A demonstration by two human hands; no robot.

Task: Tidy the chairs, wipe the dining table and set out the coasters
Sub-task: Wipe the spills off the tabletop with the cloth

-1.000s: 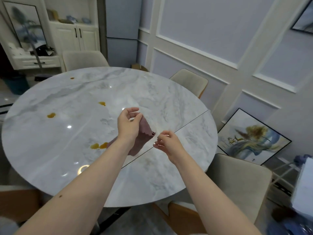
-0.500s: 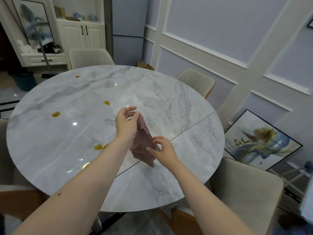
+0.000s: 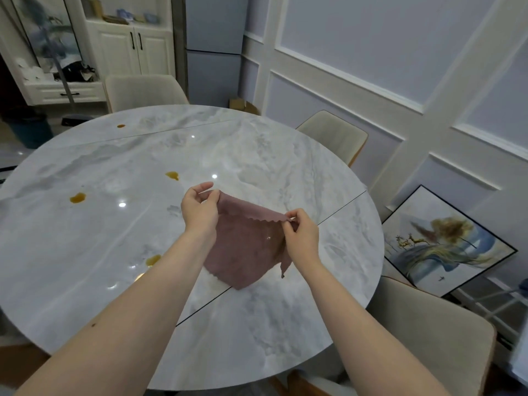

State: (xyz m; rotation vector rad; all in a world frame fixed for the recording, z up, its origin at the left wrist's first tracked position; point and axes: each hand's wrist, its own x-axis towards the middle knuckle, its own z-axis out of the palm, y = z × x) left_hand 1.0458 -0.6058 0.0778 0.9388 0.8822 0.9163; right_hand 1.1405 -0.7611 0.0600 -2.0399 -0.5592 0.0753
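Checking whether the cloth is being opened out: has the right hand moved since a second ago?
Yes. The right hand drew rightward along the table seam, away from the left hand, spreading the cloth.

Home dining room, round marble worktop (image 3: 257, 324) ringed by beige upholstered chairs (image 3: 428, 332), panelled lilac walls (image 3: 371, 38), white cabinet (image 3: 134, 52), framed painting (image 3: 445, 244) leaning on the floor
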